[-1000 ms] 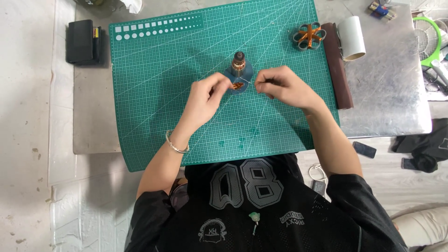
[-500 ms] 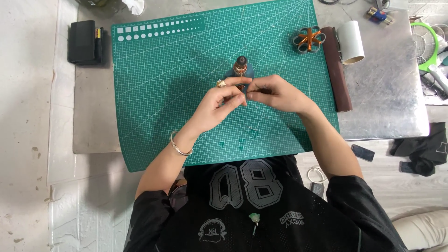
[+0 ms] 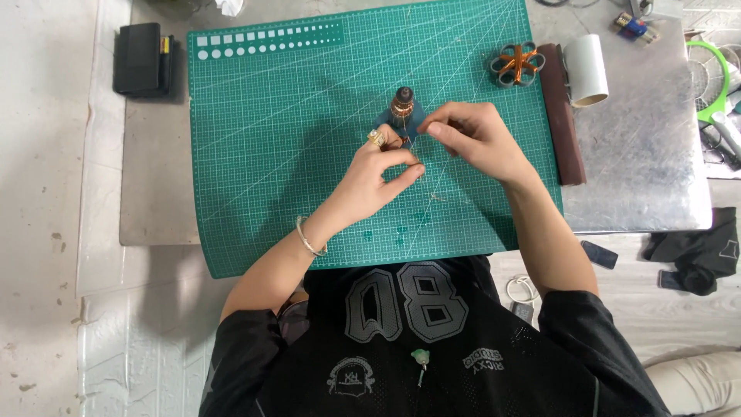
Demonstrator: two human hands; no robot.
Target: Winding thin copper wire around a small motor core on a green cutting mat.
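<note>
A small motor armature with copper windings point(image 3: 402, 106) stands upright on the green cutting mat point(image 3: 270, 116). My left hand point(image 3: 378, 174), with a ring and a wrist bracelet, pinches something tiny just below the armature; a thin copper wire seems to run from it. My right hand point(image 3: 471, 139) is to the right of the armature, fingertips pinched together close to its base. What either hand pinches is too small to make out clearly.
An orange flower-shaped wire coil point(image 3: 516, 62) lies at the mat's upper right, beside a dark brown strip point(image 3: 561, 116) and a white tube point(image 3: 587, 69). A black case point(image 3: 140, 59) sits at the far left of the metal table point(image 3: 641, 170). Small gadgets lie on the floor at right.
Both hands came together below the armature, then shifted slightly; my right hand now sits higher, next to the armature's base, and my left hand lower.
</note>
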